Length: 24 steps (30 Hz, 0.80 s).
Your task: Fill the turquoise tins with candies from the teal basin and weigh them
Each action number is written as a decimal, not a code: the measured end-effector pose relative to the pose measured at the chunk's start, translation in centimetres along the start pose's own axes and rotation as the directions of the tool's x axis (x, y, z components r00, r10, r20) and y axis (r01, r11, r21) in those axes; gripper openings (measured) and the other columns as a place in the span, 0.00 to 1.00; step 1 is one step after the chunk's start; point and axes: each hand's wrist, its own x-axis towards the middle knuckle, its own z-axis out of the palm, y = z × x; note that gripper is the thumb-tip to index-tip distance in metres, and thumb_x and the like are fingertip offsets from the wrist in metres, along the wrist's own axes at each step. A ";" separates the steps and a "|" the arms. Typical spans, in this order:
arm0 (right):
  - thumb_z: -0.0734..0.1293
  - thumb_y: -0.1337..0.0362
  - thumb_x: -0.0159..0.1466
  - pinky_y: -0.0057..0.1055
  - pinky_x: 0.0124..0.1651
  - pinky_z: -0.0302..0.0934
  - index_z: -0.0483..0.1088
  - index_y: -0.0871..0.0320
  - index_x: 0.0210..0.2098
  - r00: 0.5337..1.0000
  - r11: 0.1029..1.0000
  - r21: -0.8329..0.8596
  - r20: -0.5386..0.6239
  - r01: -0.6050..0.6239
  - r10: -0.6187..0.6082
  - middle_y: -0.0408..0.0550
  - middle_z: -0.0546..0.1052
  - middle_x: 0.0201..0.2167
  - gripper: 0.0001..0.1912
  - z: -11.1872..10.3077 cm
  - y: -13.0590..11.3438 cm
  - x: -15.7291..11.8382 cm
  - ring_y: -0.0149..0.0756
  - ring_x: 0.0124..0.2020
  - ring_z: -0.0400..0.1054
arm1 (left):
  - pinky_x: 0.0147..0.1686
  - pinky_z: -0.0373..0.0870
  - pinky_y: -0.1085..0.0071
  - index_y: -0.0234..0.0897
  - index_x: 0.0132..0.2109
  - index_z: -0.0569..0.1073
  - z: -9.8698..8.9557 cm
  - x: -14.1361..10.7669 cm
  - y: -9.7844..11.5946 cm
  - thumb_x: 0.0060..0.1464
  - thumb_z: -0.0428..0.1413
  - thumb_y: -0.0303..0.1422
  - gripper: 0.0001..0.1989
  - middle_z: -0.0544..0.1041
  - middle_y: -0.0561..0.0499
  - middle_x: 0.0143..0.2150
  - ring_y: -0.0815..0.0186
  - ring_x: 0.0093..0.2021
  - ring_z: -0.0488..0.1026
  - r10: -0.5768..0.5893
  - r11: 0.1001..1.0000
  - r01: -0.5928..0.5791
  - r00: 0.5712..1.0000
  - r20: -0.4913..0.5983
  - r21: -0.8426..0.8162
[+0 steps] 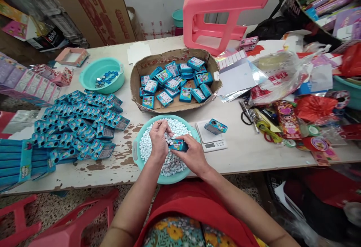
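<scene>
Both hands are over a teal basin (pixel 135 153) filled with small pale candies (pixel 172 166). My right hand (pixel 193 152) is wrapped round a small blue box (pixel 177 145), which lies tilted with one end toward my left hand. My left hand (pixel 160 138) has its fingers curled together at that end of the box, with a few pale candies showing under the fingers. Right of the basin, another blue box (pixel 216 126) rests on a white digital scale (pixel 211 138).
Behind the basin, a cardboard tray (pixel 137 98) holds several blue boxes. At left are a pile of blue boxes (pixel 81 123) and a teal bowl (pixel 115 83) with blue discs. Scissors (pixel 246 113), plastic bags (pixel 278 78) and a pink stool (pixel 191 25) lie right and back.
</scene>
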 end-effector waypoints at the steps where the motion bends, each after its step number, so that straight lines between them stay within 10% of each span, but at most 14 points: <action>1: 0.72 0.63 0.52 0.36 0.44 0.61 0.69 0.54 0.39 1.000 1.000 0.000 -0.016 -0.020 0.020 0.46 0.74 0.37 0.15 -0.1 0.1 0.1 0.41 0.41 0.68 | 0.22 0.64 0.77 0.36 0.31 0.65 0.0 0.0 -0.1 0.50 0.57 0.39 0.11 0.64 0.57 0.21 0.76 0.18 0.61 -0.007 1.000 0.007 1.000 0.020 0.012; 18: 0.74 0.58 0.50 0.34 0.42 0.63 0.70 0.54 0.39 0.985 0.938 0.300 0.030 -0.173 0.171 0.45 0.74 0.36 0.19 -2.3 0.1 -0.7 0.39 0.38 0.69 | 0.31 0.67 0.70 0.38 0.36 0.67 -1.6 0.0 0.4 0.57 0.49 0.40 0.10 0.67 0.56 0.22 0.70 0.22 0.66 0.153 0.981 -0.154 0.988 0.019 0.121; 21: 0.74 0.57 0.49 0.35 0.42 0.64 0.70 0.54 0.41 0.976 0.910 0.361 0.006 -0.204 0.216 0.45 0.74 0.38 0.21 -3.9 0.8 -1.8 0.39 0.38 0.69 | 0.42 0.66 0.65 0.38 0.37 0.70 -4.2 1.5 -2.7 0.57 0.49 0.41 0.13 0.72 0.50 0.32 0.64 0.36 0.70 0.199 0.779 -0.236 0.972 0.127 0.581; 24: 0.75 0.56 0.49 0.37 0.44 0.63 0.71 0.55 0.39 0.972 0.930 0.289 -0.002 -0.225 0.235 0.46 0.75 0.37 0.20 -4.4 1.8 -2.4 0.40 0.39 0.69 | 0.50 0.60 0.59 0.38 0.44 0.72 -5.7 2.0 -6.0 0.56 0.50 0.42 0.15 0.71 0.44 0.45 0.56 0.49 0.65 0.075 0.348 -0.354 0.934 0.350 0.868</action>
